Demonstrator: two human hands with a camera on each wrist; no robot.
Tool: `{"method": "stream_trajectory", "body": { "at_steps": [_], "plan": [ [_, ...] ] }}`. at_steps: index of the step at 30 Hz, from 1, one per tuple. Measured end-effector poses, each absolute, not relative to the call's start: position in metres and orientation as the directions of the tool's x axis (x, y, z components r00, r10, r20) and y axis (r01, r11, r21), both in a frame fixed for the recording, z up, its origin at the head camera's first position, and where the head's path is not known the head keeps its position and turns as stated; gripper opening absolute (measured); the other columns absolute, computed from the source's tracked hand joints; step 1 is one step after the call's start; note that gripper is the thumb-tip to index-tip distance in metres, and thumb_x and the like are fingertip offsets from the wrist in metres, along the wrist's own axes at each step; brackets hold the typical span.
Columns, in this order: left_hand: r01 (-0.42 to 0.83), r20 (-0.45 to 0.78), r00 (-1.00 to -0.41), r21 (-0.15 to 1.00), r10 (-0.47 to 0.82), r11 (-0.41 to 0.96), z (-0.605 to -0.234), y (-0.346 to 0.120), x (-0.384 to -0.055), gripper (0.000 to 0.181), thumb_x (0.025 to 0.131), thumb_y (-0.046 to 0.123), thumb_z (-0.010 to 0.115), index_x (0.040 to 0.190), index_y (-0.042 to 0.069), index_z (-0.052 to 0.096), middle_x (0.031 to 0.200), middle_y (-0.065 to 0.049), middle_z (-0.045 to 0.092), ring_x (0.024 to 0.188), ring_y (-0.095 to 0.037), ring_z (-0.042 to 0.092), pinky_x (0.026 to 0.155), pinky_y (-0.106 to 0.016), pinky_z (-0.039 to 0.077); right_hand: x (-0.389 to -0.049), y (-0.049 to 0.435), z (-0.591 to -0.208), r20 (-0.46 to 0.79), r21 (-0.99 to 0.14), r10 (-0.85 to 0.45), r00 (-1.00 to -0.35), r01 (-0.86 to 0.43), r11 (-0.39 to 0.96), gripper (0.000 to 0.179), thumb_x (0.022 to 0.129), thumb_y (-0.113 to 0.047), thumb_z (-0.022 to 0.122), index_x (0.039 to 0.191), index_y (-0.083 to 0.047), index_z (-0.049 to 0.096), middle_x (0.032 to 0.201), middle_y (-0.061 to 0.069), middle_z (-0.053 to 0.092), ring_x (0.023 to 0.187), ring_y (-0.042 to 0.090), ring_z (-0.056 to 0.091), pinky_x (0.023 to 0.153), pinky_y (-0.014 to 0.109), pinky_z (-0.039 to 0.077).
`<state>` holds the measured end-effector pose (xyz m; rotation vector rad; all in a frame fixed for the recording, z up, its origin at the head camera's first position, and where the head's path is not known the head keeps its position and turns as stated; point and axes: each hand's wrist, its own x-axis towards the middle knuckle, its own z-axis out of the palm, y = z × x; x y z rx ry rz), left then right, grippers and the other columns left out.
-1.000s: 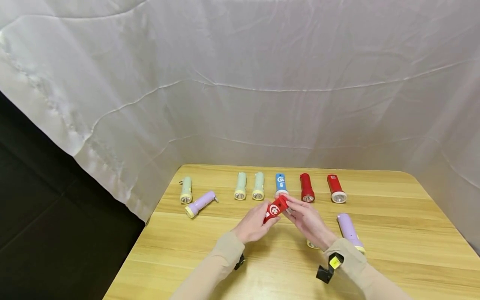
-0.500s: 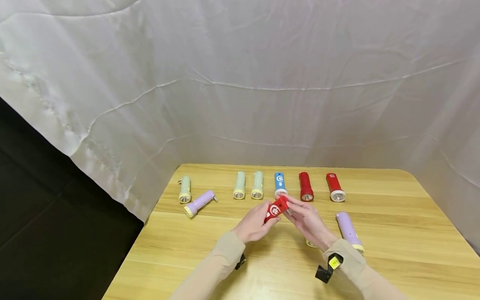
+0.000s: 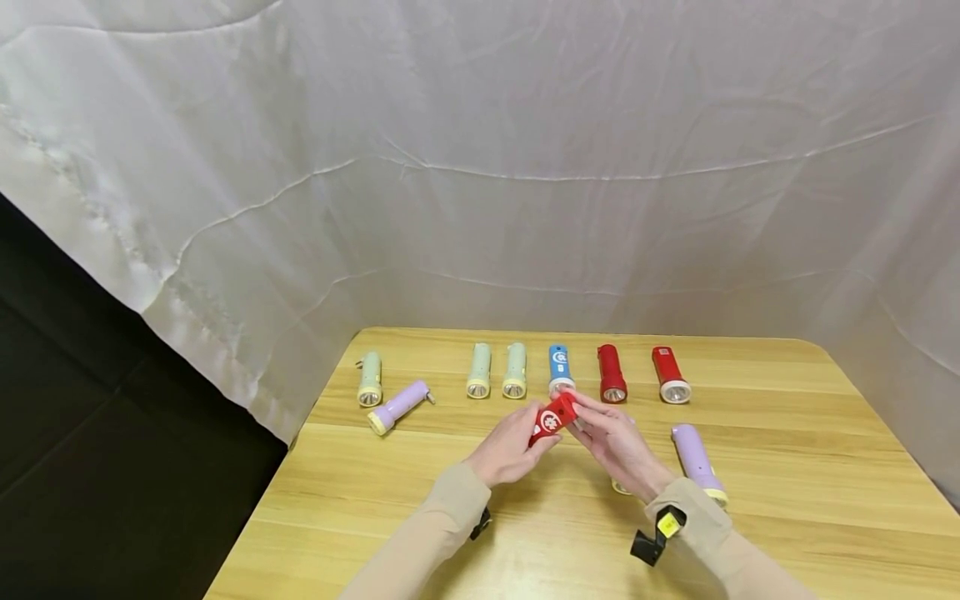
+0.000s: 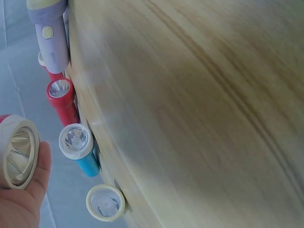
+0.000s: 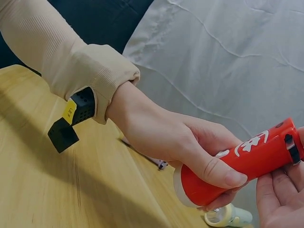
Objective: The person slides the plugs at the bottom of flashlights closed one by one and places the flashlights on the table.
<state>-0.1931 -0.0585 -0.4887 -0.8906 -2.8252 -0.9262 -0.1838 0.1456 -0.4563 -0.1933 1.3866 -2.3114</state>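
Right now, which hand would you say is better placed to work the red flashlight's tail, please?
Probably the right hand: its fingers are at the tail of the red flashlight, while the left hand grips near its head.

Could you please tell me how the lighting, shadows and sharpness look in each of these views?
Head view: pale glare on the table between the forearms, a soft shadow below the left hand; left wrist view: tilted and slightly hazy, with soft-edged shadows on the table; right wrist view: a broad shadow across the table, the red flashlight fairly sharp.
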Motion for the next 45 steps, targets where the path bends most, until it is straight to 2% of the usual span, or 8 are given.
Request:
{"method": "stream_trajectory", "body": {
  "at_steps": [4, 12, 14, 17, 20, 27, 32, 45],
  "plan": [
    [0.537, 0.206, -0.833, 0.525, 0.513, 0.660, -0.4879, -0.0585, -0.1928, 0.036, 0.103, 0.036, 0.056, 0.127, 0.010, 0.050, 0.103, -0.002, 0.064, 0.085, -0.005, 0.058, 0.071, -0.014, 0.050, -0.1836, 0.1456, -0.4561, -0.104, -0.867, -0.431, -0.896, 0.295, -0.403, 0.033, 0.105, -0.014, 0.053, 0.134, -0.022, 0.066, 0.123, -0.015, 0.072, 0.121, 0.000, 0.063, 0.105, 0.019, 0.051],
    [0.532, 0.192, -0.834, 0.527, 0.517, 0.663, -0.4896, -0.0578, -0.1923, 0.036, 0.103, 0.035, 0.055, 0.128, 0.009, 0.050, 0.106, -0.003, 0.064, 0.088, -0.006, 0.059, 0.074, -0.015, 0.051, -0.1828, 0.1459, -0.4557, -0.119, -0.876, -0.411, -0.904, 0.291, -0.384, 0.031, 0.105, -0.014, 0.052, 0.115, -0.032, 0.075, 0.119, -0.017, 0.072, 0.115, 0.001, 0.065, 0.102, 0.019, 0.053],
    [0.530, 0.188, -0.835, 0.527, 0.516, 0.665, -0.4901, -0.0577, -0.1920, 0.037, 0.103, 0.035, 0.055, 0.129, 0.009, 0.050, 0.107, -0.003, 0.064, 0.088, -0.006, 0.059, 0.074, -0.015, 0.051, -0.1823, 0.1461, -0.4553, -0.128, -0.883, -0.405, -0.905, 0.290, -0.369, 0.030, 0.105, -0.015, 0.053, 0.125, -0.029, 0.070, 0.120, -0.017, 0.071, 0.115, 0.001, 0.065, 0.102, 0.019, 0.053],
    [0.526, 0.184, -0.837, 0.532, 0.515, 0.664, -0.4898, -0.0573, -0.1919, 0.037, 0.103, 0.035, 0.055, 0.129, 0.009, 0.049, 0.107, -0.003, 0.064, 0.088, -0.006, 0.058, 0.074, -0.015, 0.051, -0.1820, 0.1464, -0.4549, -0.141, -0.895, -0.395, -0.908, 0.288, -0.341, 0.039, 0.104, -0.018, 0.055, 0.143, -0.015, 0.053, 0.129, -0.014, 0.068, 0.116, 0.000, 0.064, 0.103, 0.018, 0.052],
    [0.526, 0.182, -0.836, 0.534, 0.518, 0.662, -0.4884, -0.0569, -0.1918, 0.037, 0.103, 0.035, 0.055, 0.130, 0.010, 0.050, 0.107, -0.003, 0.064, 0.088, -0.006, 0.058, 0.073, -0.014, 0.051, -0.1824, 0.1464, -0.4546, -0.153, -0.899, -0.383, -0.911, 0.289, -0.330, 0.048, 0.104, -0.020, 0.055, 0.148, -0.004, 0.042, 0.133, -0.011, 0.065, 0.116, 0.001, 0.064, 0.104, 0.019, 0.052],
    [0.546, 0.193, -0.827, 0.506, 0.529, 0.668, -0.4875, -0.0554, -0.1913, 0.036, 0.103, 0.035, 0.056, 0.128, 0.010, 0.051, 0.108, -0.003, 0.065, 0.089, -0.006, 0.059, 0.074, -0.014, 0.051, -0.1849, 0.1464, -0.4560, -0.194, -0.870, -0.362, -0.912, 0.331, -0.367, 0.034, 0.103, -0.019, 0.057, 0.137, -0.016, 0.063, 0.124, -0.011, 0.071, 0.111, 0.004, 0.067, 0.100, 0.020, 0.054],
    [0.558, 0.211, -0.820, 0.501, 0.532, 0.661, -0.4926, -0.0544, -0.1917, 0.035, 0.103, 0.035, 0.056, 0.127, 0.009, 0.050, 0.105, -0.002, 0.064, 0.087, -0.006, 0.058, 0.073, -0.014, 0.051, -0.1840, 0.1470, -0.4551, -0.208, -0.860, -0.346, -0.915, 0.340, -0.381, 0.028, 0.102, -0.019, 0.059, 0.129, -0.018, 0.069, 0.119, -0.011, 0.072, 0.108, 0.004, 0.068, 0.098, 0.020, 0.055],
    [0.553, 0.209, -0.823, 0.508, 0.528, 0.661, -0.4864, -0.0548, -0.1960, 0.036, 0.104, 0.036, 0.054, 0.128, 0.009, 0.051, 0.105, -0.002, 0.064, 0.086, -0.005, 0.058, 0.072, -0.014, 0.051, -0.1890, 0.1530, -0.4485, -0.165, -0.890, -0.393, -0.905, 0.308, -0.336, 0.031, 0.105, -0.025, 0.054, 0.132, -0.015, 0.066, 0.115, -0.011, 0.072, 0.108, 0.005, 0.068, 0.098, 0.019, 0.055]
  ]
}}
